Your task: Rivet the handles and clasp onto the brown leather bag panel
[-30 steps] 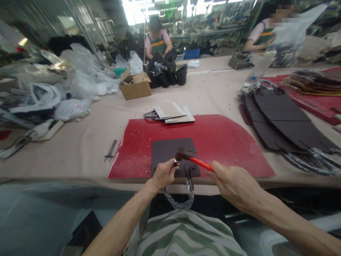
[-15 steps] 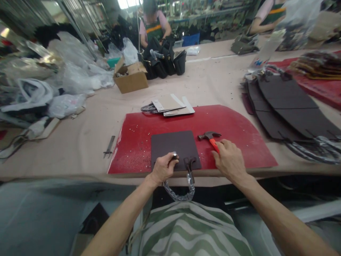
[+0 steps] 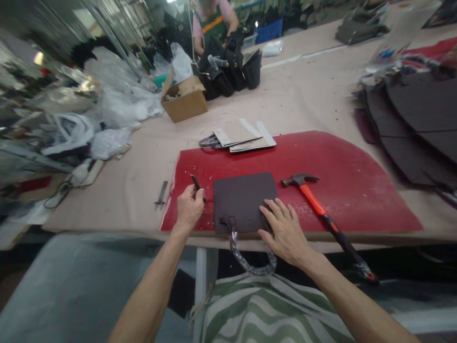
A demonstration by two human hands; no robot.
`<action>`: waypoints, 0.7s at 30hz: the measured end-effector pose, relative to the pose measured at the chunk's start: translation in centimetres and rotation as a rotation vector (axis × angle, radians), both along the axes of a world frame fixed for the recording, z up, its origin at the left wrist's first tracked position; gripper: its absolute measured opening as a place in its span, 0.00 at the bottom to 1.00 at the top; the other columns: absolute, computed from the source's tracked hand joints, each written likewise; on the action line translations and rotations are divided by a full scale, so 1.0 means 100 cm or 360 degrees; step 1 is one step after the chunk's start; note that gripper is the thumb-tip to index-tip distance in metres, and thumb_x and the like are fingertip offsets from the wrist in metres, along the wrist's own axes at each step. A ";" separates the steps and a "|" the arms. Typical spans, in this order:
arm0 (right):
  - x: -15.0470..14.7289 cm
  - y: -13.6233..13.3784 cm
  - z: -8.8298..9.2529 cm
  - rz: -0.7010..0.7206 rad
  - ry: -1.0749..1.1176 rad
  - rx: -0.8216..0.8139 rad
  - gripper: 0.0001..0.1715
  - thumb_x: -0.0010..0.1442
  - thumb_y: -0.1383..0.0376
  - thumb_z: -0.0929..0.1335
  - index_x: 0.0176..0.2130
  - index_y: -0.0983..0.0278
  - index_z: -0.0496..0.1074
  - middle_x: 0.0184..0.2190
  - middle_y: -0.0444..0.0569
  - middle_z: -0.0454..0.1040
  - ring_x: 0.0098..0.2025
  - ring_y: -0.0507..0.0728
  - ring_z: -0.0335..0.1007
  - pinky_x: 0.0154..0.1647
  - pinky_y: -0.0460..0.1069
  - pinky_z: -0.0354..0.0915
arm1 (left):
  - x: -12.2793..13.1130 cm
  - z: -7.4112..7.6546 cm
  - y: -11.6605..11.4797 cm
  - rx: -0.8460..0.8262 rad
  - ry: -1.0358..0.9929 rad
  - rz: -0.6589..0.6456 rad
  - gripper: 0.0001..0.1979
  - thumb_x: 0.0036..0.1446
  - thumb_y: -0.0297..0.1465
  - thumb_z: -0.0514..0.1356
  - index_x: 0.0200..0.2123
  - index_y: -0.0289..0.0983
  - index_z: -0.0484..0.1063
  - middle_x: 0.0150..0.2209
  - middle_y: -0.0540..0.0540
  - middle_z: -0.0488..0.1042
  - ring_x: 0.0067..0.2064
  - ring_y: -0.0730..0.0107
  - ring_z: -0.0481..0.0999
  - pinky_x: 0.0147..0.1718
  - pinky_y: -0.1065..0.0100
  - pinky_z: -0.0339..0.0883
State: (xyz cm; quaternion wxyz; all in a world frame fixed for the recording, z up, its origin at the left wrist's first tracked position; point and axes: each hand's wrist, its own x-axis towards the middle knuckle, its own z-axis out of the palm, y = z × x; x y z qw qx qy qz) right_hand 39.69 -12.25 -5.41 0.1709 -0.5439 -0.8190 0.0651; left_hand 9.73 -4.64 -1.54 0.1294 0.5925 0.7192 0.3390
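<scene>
A dark brown rectangular panel (image 3: 244, 195) lies on a red mat (image 3: 364, 190) at the table's front edge. Its looped handle (image 3: 248, 267), wrapped in clear plastic, hangs over that edge. Left of the panel, my left hand (image 3: 189, 207) pinches a short dark rod-like tool, probably a hand punch (image 3: 195, 181), clear of the panel. My right hand (image 3: 287, 233) is spread over the panel's lower right corner, fingers apart, covering one end of the handle. A claw hammer (image 3: 314, 200) with an orange and black grip rests on the mat to the right, its handle end past the edge.
A pronged metal tool (image 3: 162, 195) lies left of the mat. White-edged pieces (image 3: 243, 133) lie at its back. Beyond are a cardboard box (image 3: 185, 105), black bags (image 3: 228, 71) and a co-worker (image 3: 214, 24). Dark panels (image 3: 403, 138) are stacked at the right.
My right hand has let go of the hammer, which now lies on the mat, and has moved onto the panel. My left hand has moved left off the panel with the punch. The view has shifted.
</scene>
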 end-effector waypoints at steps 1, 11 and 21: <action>0.000 0.000 -0.002 0.0008 0.0000 0.0079 0.31 0.62 0.57 0.65 0.61 0.65 0.67 0.67 0.58 0.62 0.69 0.70 0.50 0.66 0.67 0.50 | -0.010 0.005 0.003 -0.0123 0.0248 0.0054 0.09 0.63 0.35 0.56 0.39 0.36 0.73 0.33 0.42 0.79 0.36 0.60 0.80 0.37 0.65 0.70; 0.000 0.016 -0.021 0.0114 -0.0020 0.0620 0.28 0.65 0.54 0.59 0.56 0.67 0.67 0.58 0.62 0.70 0.61 0.75 0.62 0.56 0.69 0.59 | -0.021 -0.004 0.005 -0.0596 0.0964 -0.0018 0.11 0.64 0.31 0.56 0.46 0.34 0.74 0.47 0.36 0.75 0.48 0.58 0.78 0.46 0.64 0.69; -0.003 0.018 -0.016 0.0108 -0.0055 0.0605 0.29 0.66 0.53 0.57 0.57 0.67 0.65 0.57 0.63 0.70 0.60 0.75 0.64 0.56 0.69 0.61 | -0.147 0.015 0.050 -0.0836 0.0745 0.0507 0.16 0.63 0.39 0.55 0.43 0.34 0.77 0.43 0.34 0.80 0.48 0.56 0.79 0.40 0.66 0.66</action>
